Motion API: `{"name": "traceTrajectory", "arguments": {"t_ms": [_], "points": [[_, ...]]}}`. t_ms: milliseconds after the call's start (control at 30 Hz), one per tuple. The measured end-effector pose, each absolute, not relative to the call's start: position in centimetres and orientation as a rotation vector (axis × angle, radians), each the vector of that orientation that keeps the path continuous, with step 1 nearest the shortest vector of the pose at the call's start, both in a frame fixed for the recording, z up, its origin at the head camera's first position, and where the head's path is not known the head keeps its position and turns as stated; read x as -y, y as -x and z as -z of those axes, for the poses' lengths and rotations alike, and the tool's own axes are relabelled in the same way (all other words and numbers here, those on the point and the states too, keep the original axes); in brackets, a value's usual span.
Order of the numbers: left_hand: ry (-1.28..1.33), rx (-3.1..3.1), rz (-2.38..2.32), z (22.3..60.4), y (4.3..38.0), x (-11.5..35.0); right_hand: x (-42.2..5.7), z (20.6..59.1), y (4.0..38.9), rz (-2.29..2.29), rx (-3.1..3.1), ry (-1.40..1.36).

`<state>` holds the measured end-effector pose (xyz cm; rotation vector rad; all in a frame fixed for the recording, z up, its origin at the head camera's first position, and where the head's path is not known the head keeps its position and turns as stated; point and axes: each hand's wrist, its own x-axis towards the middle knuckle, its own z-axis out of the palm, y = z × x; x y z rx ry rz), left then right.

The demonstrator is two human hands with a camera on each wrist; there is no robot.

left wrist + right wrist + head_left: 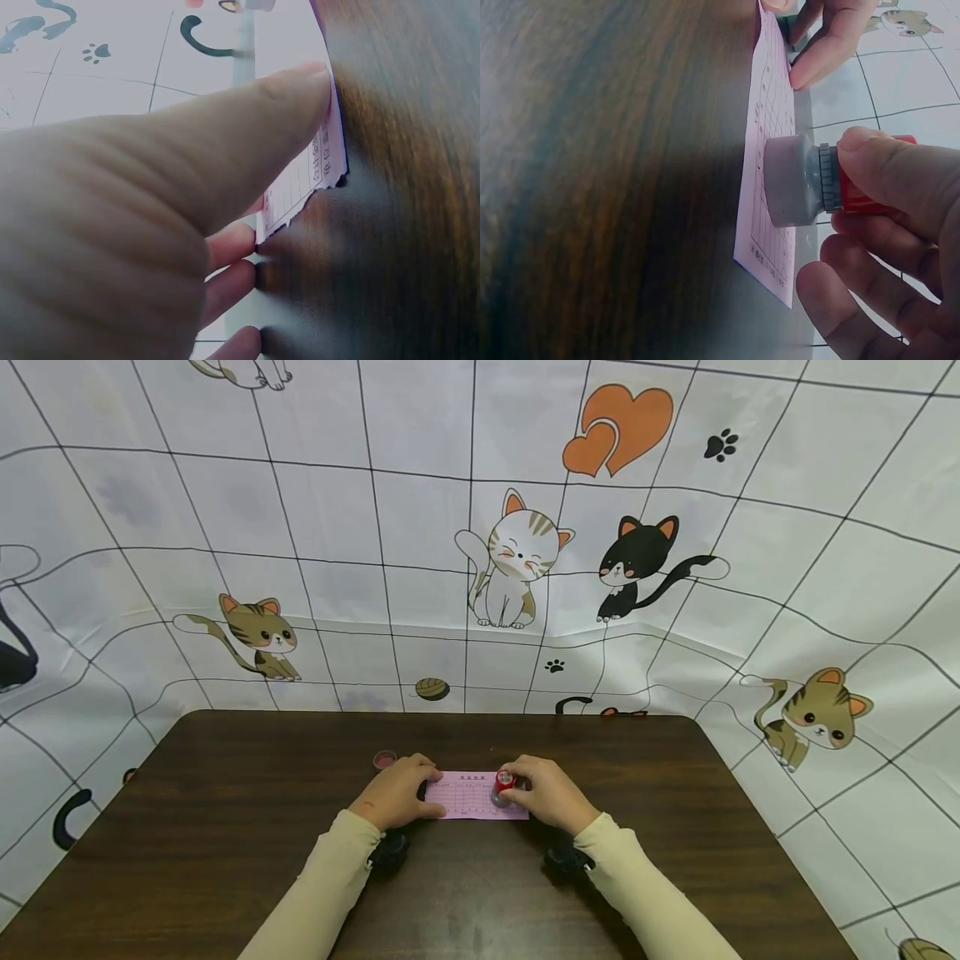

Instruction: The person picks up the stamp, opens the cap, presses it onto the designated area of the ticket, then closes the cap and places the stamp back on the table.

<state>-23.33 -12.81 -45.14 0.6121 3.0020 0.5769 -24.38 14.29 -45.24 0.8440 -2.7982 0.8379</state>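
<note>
A pink printed form [462, 795] with a ruled table lies flat on the table. My left hand [397, 792] rests over its left end, thumb on the near edge and fingertips at the far side; in the left wrist view the thumb [289, 101] lies straight across the paper, whose end is torn and ragged. My right hand [553, 793] pinches the red handle of a stamp [791, 184] between thumb and fingers. The stamp's broad grey base stands upright against the form's right part, covering some of the printed cells.
A small round red container [385, 760] sits just beyond my left hand. The dark wooden table [225, 827] extends around the form. Behind it hangs a white sheet [420, 527] with cat drawings and grid lines.
</note>
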Motion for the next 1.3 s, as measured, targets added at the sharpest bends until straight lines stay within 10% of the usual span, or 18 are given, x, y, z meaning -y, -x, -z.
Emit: {"name": "traceTrajectory", "arguments": {"t_ms": [1300], "points": [[-0.616,-2.989,-0.597,45.04,23.41,13.0,-14.64,45.33,24.6,-0.931,2.777,-0.917]]}}
